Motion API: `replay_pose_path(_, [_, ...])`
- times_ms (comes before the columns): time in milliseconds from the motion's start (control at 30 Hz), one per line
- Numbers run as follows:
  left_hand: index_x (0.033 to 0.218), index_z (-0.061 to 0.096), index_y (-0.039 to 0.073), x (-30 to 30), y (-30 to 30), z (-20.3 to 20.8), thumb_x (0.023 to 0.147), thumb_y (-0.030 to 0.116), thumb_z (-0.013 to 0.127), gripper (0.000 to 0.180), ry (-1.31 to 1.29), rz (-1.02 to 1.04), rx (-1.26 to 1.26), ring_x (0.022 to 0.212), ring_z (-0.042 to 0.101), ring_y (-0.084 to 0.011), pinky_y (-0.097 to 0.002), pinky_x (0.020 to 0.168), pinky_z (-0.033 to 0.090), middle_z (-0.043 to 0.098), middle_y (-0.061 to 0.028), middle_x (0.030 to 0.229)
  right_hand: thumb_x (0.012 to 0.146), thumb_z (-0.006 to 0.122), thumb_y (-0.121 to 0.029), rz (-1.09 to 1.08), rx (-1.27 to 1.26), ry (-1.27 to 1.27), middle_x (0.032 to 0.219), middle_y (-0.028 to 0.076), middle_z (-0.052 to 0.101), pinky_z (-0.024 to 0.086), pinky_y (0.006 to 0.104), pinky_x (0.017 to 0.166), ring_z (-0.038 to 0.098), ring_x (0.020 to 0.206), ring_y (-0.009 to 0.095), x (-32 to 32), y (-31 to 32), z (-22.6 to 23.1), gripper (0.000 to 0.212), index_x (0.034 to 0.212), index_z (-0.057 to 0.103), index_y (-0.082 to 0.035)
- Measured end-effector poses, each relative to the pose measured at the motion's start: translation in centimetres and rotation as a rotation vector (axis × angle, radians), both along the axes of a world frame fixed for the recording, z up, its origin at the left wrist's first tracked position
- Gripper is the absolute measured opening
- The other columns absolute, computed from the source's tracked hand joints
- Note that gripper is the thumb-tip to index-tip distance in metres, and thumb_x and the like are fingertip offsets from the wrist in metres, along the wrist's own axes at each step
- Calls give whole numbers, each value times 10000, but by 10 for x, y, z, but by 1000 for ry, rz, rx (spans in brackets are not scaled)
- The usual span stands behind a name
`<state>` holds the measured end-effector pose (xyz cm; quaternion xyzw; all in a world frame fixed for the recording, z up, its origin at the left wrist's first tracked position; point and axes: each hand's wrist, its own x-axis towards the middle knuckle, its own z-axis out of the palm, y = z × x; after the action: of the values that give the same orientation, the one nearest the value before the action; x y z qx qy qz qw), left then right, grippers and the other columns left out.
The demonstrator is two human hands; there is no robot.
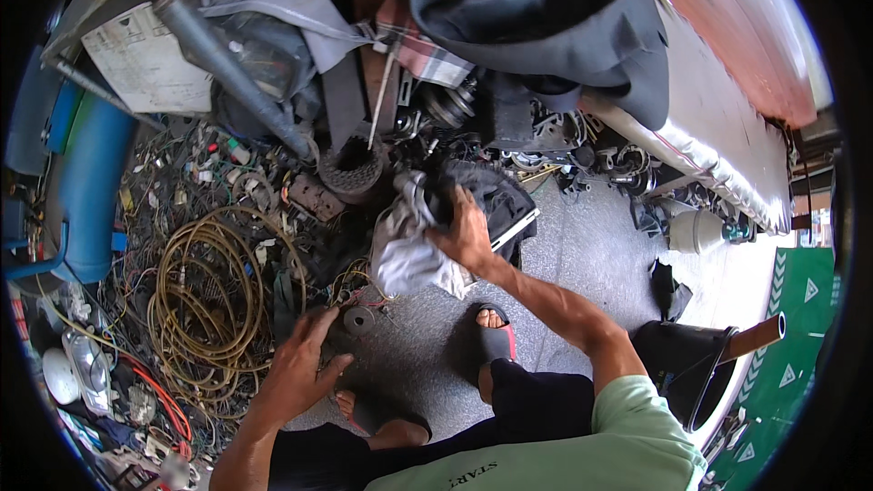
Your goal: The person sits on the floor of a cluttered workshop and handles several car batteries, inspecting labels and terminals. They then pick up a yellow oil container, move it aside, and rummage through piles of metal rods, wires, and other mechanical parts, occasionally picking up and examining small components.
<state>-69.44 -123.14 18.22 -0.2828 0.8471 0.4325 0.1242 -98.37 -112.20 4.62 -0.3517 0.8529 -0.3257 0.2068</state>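
My right hand (466, 232) reaches forward with its fingers bent round a grey and white rag (400, 250), partly smeared by motion. Under and behind the rag is a dark bundle (496, 186) with a pale strip along its edge; its kind I cannot make out. My left hand (305, 364) hangs in the air with fingers and thumb apart, holding nothing. Just beyond its fingertips a round grey disc with a centre hole (359, 320) lies on the floor. A thick-walled metal cylinder (350, 173) stands behind the rag.
Coiled tan hose (205, 295) lies on tangled wires and scrap at left. A blue tank (91, 191) stands beyond it. At right are a black bucket (673, 359) with a brown tube and a whitish bottle (696, 232). Dark cloth (546, 18) drapes overhead at the back.
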Motion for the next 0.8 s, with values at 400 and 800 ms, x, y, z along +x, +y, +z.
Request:
replay_pose_path(400, [1541,185,170,-52,48,-66,602,283,895,1183,140,-84,325,1213,561,-435,-473,1024,479,516,-263,1362,735,801,-73,269,-158,-1208,1175,140,648,459,303,962,572,1104,189,69,80,54,632,1279,523,86])
replay_pose_path(800, [1479,305,35,-4,47,-138,555,290,832,1094,-618,-745,329,981,666,-427,-459,860,536,676,-265,1059,899,673,-390,879,461,-494,1137,136,701,547,388,903,689,1007,276,54,99,-14,407,1142,684,-63])
